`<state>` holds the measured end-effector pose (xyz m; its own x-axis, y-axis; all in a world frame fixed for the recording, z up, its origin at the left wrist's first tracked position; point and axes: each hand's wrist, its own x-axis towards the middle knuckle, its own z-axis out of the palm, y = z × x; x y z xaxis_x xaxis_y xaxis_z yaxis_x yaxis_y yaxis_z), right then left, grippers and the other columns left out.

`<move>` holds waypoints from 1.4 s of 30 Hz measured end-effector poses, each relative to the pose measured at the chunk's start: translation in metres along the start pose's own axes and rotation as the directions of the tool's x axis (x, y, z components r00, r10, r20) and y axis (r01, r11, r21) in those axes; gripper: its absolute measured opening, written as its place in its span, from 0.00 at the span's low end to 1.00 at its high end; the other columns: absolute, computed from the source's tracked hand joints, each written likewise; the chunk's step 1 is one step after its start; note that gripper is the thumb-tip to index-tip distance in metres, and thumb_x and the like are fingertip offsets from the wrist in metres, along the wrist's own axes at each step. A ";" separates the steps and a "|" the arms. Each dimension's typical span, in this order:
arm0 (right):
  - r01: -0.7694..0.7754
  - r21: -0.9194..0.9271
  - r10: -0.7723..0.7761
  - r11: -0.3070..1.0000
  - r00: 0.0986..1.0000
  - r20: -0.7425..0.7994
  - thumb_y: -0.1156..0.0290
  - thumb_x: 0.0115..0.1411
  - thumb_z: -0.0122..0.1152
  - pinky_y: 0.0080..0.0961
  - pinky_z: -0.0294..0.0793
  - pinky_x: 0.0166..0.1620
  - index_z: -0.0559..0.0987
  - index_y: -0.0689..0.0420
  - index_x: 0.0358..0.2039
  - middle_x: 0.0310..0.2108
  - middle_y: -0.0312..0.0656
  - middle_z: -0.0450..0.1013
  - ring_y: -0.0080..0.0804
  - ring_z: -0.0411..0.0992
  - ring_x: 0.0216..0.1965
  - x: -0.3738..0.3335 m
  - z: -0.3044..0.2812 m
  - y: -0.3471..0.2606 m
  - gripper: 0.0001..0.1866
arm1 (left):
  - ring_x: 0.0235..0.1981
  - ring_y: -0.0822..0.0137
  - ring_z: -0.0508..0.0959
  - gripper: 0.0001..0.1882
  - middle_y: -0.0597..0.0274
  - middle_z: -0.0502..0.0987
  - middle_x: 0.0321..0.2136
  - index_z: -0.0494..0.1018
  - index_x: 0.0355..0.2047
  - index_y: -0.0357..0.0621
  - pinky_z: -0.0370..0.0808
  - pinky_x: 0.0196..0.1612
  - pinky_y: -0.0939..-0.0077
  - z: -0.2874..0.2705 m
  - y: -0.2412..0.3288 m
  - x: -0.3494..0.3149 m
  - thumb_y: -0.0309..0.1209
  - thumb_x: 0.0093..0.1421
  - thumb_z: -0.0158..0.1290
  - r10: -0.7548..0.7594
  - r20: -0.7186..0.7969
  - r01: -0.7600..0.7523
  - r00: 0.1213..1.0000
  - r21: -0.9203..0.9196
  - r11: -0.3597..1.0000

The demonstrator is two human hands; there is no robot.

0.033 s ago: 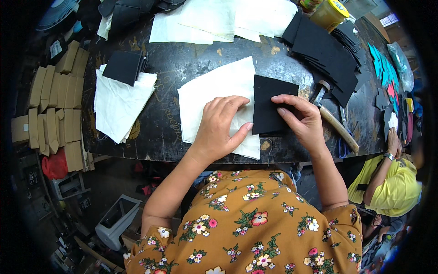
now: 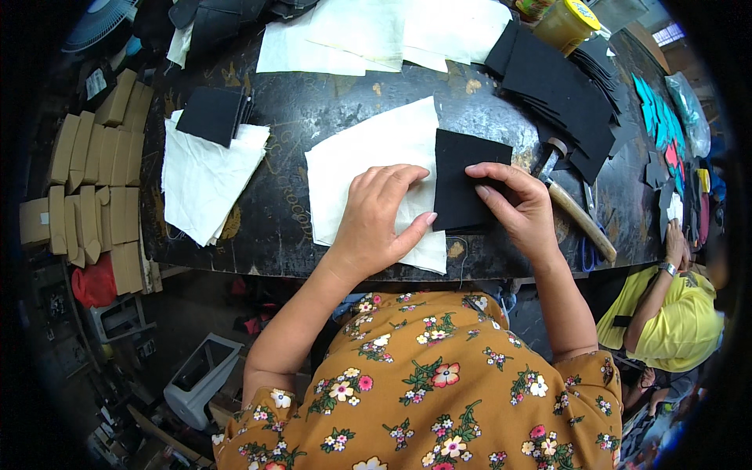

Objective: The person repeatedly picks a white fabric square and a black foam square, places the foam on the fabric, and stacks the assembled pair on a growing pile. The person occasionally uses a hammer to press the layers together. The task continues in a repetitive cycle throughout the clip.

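Note:
A white cloth piece [image 2: 345, 164] lies on the dark table right in front of me. Over its right edge rests a flat black square piece [image 2: 466, 176], seemingly with more layers under its lower edge. My left hand [image 2: 384, 207] lies on the white cloth, thumb spread from the curved fingers, the thumb tip close to the black piece's left edge. My right hand [image 2: 521, 204] is over the right side of the black piece. Its thumb and forefinger are apart with nothing seen between them; the other fingers are curled and partly hidden.
A hammer [image 2: 580, 219] and blue-handled scissors [image 2: 589, 247] lie to the right, below stacked black pieces [image 2: 552, 94]. White cloths with black squares [image 2: 211, 113] lie left; more white sheets [image 2: 337, 39] and a yellow-lidded jar [image 2: 565, 27] are at the back. A co-worker in yellow [image 2: 677, 313] sits at right.

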<state>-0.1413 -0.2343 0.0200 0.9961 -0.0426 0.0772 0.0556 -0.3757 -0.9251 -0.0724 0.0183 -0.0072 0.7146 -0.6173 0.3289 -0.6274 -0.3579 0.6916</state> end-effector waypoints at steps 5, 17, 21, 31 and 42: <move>-0.003 -0.009 0.003 1.000 1.000 -0.003 0.84 0.66 0.66 0.26 0.75 0.61 0.86 0.61 0.53 0.51 0.41 0.84 0.29 0.80 0.54 0.001 0.001 0.003 0.16 | 0.56 0.52 0.77 0.31 0.54 0.80 0.53 0.73 0.60 0.41 0.66 0.63 0.55 0.001 0.000 0.002 0.40 0.59 0.68 -0.013 0.016 0.013 1.000 0.013 1.000; 0.005 0.118 0.002 0.993 0.998 -0.060 0.83 0.66 0.65 0.26 0.76 0.57 0.87 0.59 0.52 0.50 0.39 0.84 0.28 0.79 0.52 0.000 0.002 0.006 0.16 | 0.55 0.52 0.77 0.32 0.53 0.80 0.52 0.72 0.60 0.42 0.66 0.62 0.54 0.001 -0.001 0.002 0.41 0.59 0.68 -0.035 0.014 0.035 0.999 -0.007 0.999; 0.023 0.001 -0.023 1.000 0.998 -0.063 0.84 0.63 0.66 0.27 0.78 0.55 0.88 0.58 0.50 0.48 0.42 0.85 0.31 0.81 0.49 0.001 0.002 0.001 0.16 | 0.54 0.52 0.78 0.36 0.54 0.80 0.51 0.72 0.60 0.42 0.68 0.61 0.54 0.003 0.002 0.003 0.40 0.55 0.72 -0.033 0.002 0.033 0.999 0.035 0.999; 0.151 -0.167 -0.147 0.974 0.989 0.033 0.87 0.60 0.68 0.30 0.80 0.53 0.89 0.58 0.46 0.44 0.45 0.86 0.37 0.83 0.46 -0.003 -0.004 -0.021 0.16 | 0.55 0.53 0.77 0.48 0.56 0.80 0.51 0.67 0.68 0.45 0.67 0.62 0.54 0.005 0.006 0.003 0.39 0.49 0.76 -0.097 -0.013 0.097 0.995 0.007 0.995; -0.076 -0.223 0.090 0.972 0.995 0.053 0.79 0.62 0.71 0.32 0.75 0.59 0.87 0.58 0.54 0.48 0.44 0.83 0.35 0.79 0.51 0.024 -0.007 -0.011 0.19 | 0.54 0.55 0.75 0.35 0.59 0.77 0.52 0.78 0.64 0.51 0.66 0.62 0.54 0.003 0.006 0.004 0.42 0.56 0.71 0.002 0.058 -0.010 0.998 0.141 0.990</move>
<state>-0.1188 -0.2372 0.0348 0.9993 -0.0274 -0.0263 -0.0372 -0.5683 -0.8219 -0.0744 0.0120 -0.0034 0.6940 -0.6578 0.2926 -0.6722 -0.4466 0.5905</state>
